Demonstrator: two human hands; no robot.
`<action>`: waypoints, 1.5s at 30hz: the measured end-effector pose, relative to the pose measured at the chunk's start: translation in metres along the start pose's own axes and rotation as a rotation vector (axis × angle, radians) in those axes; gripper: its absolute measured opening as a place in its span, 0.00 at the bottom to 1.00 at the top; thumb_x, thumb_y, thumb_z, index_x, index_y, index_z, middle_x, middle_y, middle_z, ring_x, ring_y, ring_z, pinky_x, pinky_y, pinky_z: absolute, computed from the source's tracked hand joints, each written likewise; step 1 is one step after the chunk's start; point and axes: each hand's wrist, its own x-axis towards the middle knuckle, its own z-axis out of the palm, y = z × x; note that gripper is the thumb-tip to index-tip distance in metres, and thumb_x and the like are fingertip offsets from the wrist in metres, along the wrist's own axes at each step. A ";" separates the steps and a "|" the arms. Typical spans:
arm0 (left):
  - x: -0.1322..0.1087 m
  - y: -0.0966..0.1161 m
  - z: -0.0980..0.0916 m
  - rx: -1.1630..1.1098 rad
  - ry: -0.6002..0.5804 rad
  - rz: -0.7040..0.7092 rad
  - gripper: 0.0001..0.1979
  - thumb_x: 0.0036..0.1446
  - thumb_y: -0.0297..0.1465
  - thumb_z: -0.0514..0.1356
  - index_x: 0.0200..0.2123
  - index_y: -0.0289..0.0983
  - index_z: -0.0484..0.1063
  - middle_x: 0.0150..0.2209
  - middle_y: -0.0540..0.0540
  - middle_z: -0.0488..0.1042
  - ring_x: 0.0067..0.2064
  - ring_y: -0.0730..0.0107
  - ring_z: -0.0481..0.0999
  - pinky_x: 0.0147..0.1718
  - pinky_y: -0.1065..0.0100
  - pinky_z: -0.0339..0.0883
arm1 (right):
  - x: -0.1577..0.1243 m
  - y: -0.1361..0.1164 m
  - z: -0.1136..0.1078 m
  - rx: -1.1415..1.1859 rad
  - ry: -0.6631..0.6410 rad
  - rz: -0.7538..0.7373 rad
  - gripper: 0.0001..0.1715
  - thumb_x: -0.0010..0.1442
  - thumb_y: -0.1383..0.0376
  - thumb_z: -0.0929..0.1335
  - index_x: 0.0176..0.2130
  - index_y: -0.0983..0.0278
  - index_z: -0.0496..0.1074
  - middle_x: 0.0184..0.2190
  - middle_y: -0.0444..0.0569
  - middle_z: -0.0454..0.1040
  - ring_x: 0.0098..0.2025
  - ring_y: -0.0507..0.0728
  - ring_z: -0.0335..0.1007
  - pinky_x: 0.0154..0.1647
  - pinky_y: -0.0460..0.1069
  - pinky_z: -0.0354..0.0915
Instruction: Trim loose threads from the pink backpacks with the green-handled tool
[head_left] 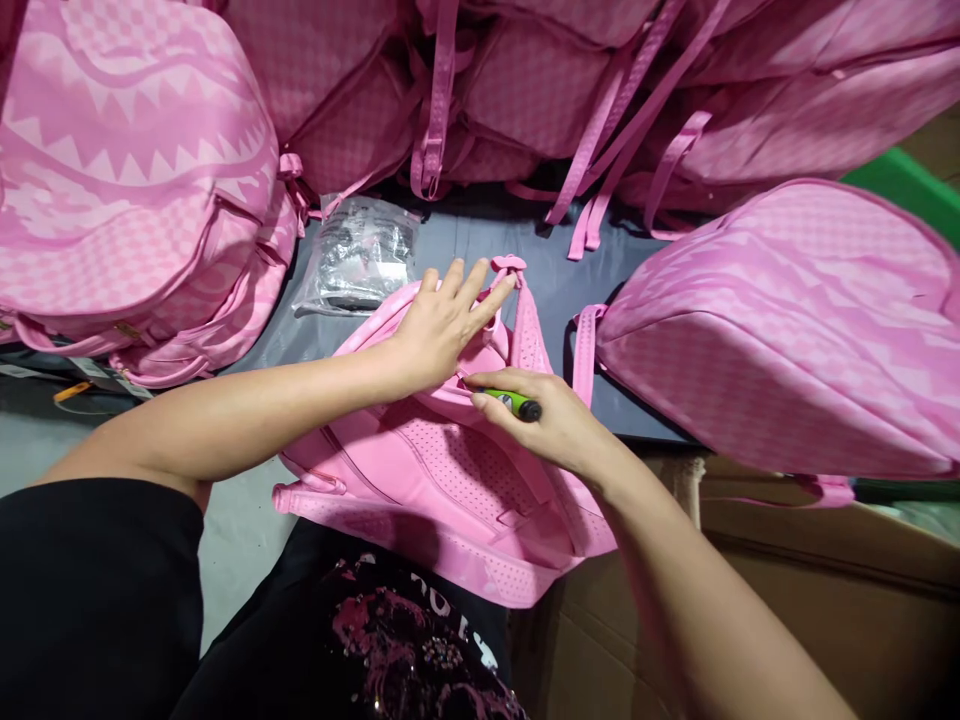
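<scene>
A pink backpack [457,460] with dotted mesh-like padding and straps lies in front of me, partly over my lap and partly on the grey table. My left hand [442,330] rests palm down on its upper part, fingers spread. Close beside it, my right hand [536,405] grips a small tool with a green handle and black end [510,402]. A thin dark tip points left toward a seam or edge of the backpack, next to my left hand. The exact kind of tool and its contact point are hard to make out.
A clear plastic bag [364,255] with dark contents lies behind my left hand. Patterned pink backpacks stand at left [135,180] and right [787,330], with more piled along the back. A cardboard box [810,590] is below at right.
</scene>
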 end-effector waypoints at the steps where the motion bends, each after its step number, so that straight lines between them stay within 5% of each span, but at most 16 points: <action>1: 0.003 0.000 0.001 0.007 -0.011 -0.007 0.49 0.59 0.36 0.63 0.74 0.34 0.39 0.73 0.31 0.44 0.71 0.39 0.50 0.64 0.47 0.52 | 0.003 0.002 -0.003 -0.015 -0.041 0.006 0.19 0.65 0.58 0.66 0.50 0.62 0.79 0.49 0.51 0.80 0.49 0.61 0.78 0.54 0.58 0.72; 8: 0.015 0.001 0.007 0.027 -0.049 -0.028 0.52 0.56 0.37 0.66 0.74 0.34 0.38 0.74 0.32 0.42 0.72 0.39 0.48 0.65 0.48 0.52 | 0.018 0.004 -0.011 -0.094 -0.180 0.079 0.19 0.65 0.61 0.65 0.51 0.60 0.79 0.49 0.49 0.80 0.50 0.62 0.78 0.54 0.58 0.71; 12: 0.018 0.003 0.006 0.028 -0.066 -0.051 0.50 0.58 0.36 0.63 0.74 0.35 0.37 0.73 0.33 0.43 0.72 0.40 0.49 0.64 0.49 0.52 | 0.016 -0.001 -0.004 -0.286 -0.092 0.100 0.18 0.63 0.65 0.64 0.48 0.63 0.79 0.43 0.54 0.81 0.44 0.64 0.78 0.47 0.58 0.72; 20: 0.023 0.002 0.000 0.054 -0.118 -0.012 0.43 0.62 0.30 0.58 0.74 0.34 0.39 0.72 0.33 0.50 0.61 0.47 0.64 0.58 0.53 0.57 | 0.005 0.010 0.002 -0.163 -0.003 0.127 0.13 0.63 0.62 0.64 0.45 0.63 0.72 0.40 0.54 0.79 0.39 0.61 0.76 0.43 0.54 0.71; 29: 0.022 -0.003 0.008 0.013 -0.056 0.011 0.44 0.62 0.34 0.58 0.74 0.33 0.38 0.70 0.33 0.52 0.60 0.46 0.63 0.59 0.51 0.56 | 0.008 0.020 0.008 -0.071 0.114 0.004 0.15 0.63 0.64 0.67 0.48 0.62 0.77 0.43 0.53 0.81 0.43 0.61 0.78 0.47 0.57 0.73; 45: 0.018 -0.002 0.008 0.001 -0.038 0.007 0.39 0.64 0.31 0.54 0.74 0.33 0.41 0.70 0.34 0.54 0.60 0.47 0.64 0.60 0.50 0.55 | 0.013 0.009 -0.004 -0.226 0.016 -0.016 0.15 0.62 0.65 0.67 0.47 0.60 0.80 0.43 0.49 0.82 0.39 0.60 0.81 0.42 0.54 0.74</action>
